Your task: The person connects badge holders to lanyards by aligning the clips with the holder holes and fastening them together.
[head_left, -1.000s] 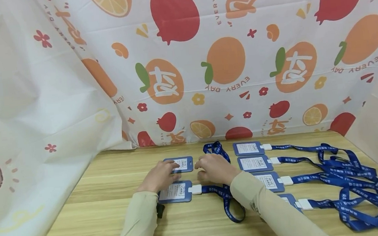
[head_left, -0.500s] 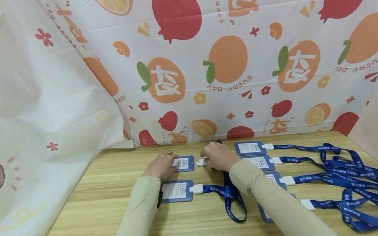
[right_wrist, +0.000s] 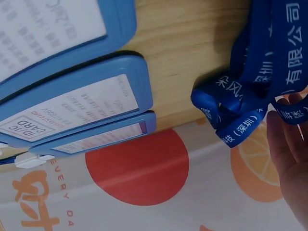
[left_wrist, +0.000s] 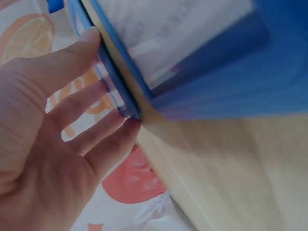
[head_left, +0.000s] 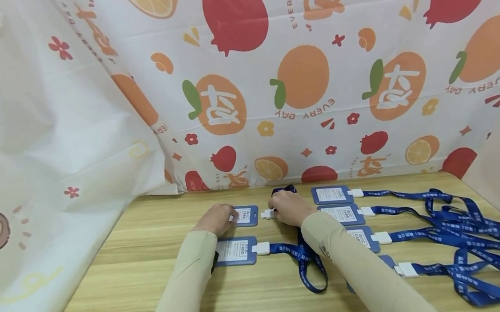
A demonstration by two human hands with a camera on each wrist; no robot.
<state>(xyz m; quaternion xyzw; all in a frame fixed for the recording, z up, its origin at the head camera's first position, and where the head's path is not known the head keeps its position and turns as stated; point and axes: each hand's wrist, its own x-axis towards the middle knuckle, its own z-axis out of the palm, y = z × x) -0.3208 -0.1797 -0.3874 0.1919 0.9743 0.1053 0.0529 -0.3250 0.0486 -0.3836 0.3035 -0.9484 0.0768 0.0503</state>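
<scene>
My left hand (head_left: pixel 212 220) holds a blue ID card holder (head_left: pixel 248 216) at its left end, on the far part of the table. In the left wrist view the thumb lies at one edge of this holder and the fingertips at another. My right hand (head_left: pixel 289 208) grips a blue lanyard (right_wrist: pixel 260 67) near its white clip (head_left: pixel 267 214). A small gap separates the clip from the holder's slotted end. Closer to me lies a second card holder (head_left: pixel 235 251), joined by its white clip to a loosely looped lanyard (head_left: pixel 303 255); the left sleeve covers its left edge.
Several card holders (head_left: pixel 330 195) with lanyards line the right side, partly behind the right forearm. Their blue straps (head_left: pixel 468 251) pile up at the far right. A fruit-print sheet (head_left: pixel 302 136) hangs along the table's back edge, and a white sheet (head_left: pixel 74 141) covers the left.
My right hand has picked up the lanyard, bringing its white clip into view beside the card holder's slot. My left hand has settled at that holder's left end.
</scene>
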